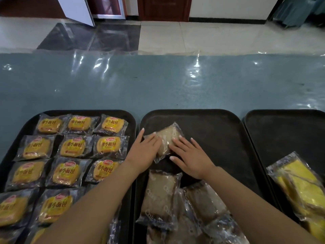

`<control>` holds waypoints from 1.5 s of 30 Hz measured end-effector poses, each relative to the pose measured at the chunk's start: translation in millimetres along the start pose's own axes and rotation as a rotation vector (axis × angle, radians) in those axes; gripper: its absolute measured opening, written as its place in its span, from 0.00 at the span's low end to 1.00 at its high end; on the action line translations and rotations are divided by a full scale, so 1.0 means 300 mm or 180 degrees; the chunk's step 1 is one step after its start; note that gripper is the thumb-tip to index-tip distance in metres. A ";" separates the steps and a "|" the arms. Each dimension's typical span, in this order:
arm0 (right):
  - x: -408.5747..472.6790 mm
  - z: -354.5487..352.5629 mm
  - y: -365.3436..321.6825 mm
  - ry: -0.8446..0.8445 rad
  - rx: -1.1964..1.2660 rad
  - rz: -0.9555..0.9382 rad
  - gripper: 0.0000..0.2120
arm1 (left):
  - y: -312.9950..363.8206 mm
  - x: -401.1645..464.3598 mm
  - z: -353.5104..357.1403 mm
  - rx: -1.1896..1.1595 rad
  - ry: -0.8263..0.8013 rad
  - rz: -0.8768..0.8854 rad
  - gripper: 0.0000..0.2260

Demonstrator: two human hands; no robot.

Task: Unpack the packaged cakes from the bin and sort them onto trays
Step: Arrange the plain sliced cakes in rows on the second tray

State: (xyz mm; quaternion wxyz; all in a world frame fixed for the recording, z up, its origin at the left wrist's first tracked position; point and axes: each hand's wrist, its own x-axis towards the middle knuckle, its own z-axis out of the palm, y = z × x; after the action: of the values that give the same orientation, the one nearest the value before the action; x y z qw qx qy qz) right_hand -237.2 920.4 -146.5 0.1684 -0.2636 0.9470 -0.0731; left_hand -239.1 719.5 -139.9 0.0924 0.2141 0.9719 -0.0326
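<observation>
Teal table [158, 88] w/ clear plastic film over it, three black trays along its near edge. Middle tray [219, 131] is the landmark: left of it, tray [130, 118] packed w/ rows of yellow bun packs [70, 147]; right of it, tray [281, 131] w/ yellow cake packs [302, 187]. On middle tray's near end, pale cake packs [161, 194]. Further in, one pale cake pack [167, 140] under both hands: left hand [146, 152] & right hand [190, 157] lie flat on it, fingers straight, pressing.

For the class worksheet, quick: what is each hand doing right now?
Left hand: open, fingers flat on the pale cake packet.
Right hand: open, fingers flat on it too.
</observation>
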 end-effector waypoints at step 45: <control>-0.255 0.079 -0.127 0.0318 -0.0128 0.0070 0.34 | 0.185 -0.336 0.081 -0.0550 -0.0291 -0.0457 0.34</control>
State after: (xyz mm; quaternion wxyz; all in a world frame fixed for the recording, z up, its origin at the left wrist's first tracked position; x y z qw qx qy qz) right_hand -149.0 926.9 -138.5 0.1164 -0.2526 0.9583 -0.0654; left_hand -121.6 725.9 -145.6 0.1522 0.1335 0.9787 0.0350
